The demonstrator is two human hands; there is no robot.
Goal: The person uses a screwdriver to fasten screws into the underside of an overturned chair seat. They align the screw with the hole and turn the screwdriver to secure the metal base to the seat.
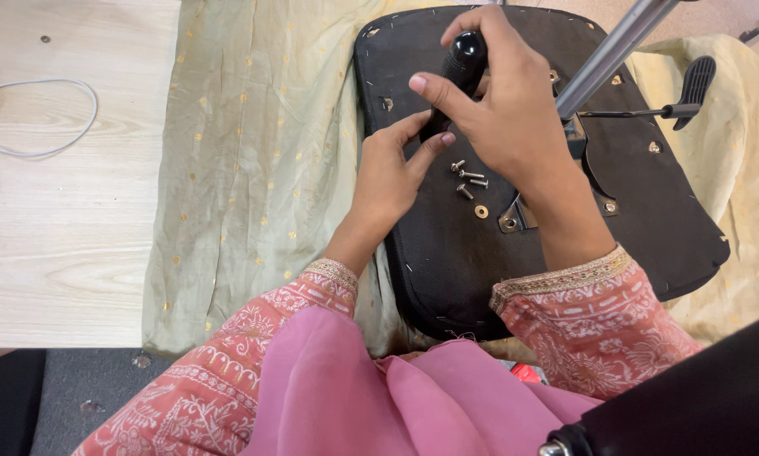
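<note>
An upturned black chair seat point(447, 245) lies on a pale green cloth point(253, 160). My right hand point(506, 101) grips the black handle of a screwdriver point(462, 63), held upright over the seat's underside. My left hand point(389, 173) rests beside it, fingers touching the lower part of the tool; the tip is hidden. Several loose screws point(468, 179) and a washer point(481, 211) lie on the seat just right of my left hand. A metal bracket point(514, 221) sits under my right wrist.
A silver gas-lift column point(607, 55) rises from the seat's metal plate, with a black lever point(692, 84) to the right. A white cable point(37, 118) loops on the wooden table point(58, 236) at left. A black object point(700, 405) fills the lower right corner.
</note>
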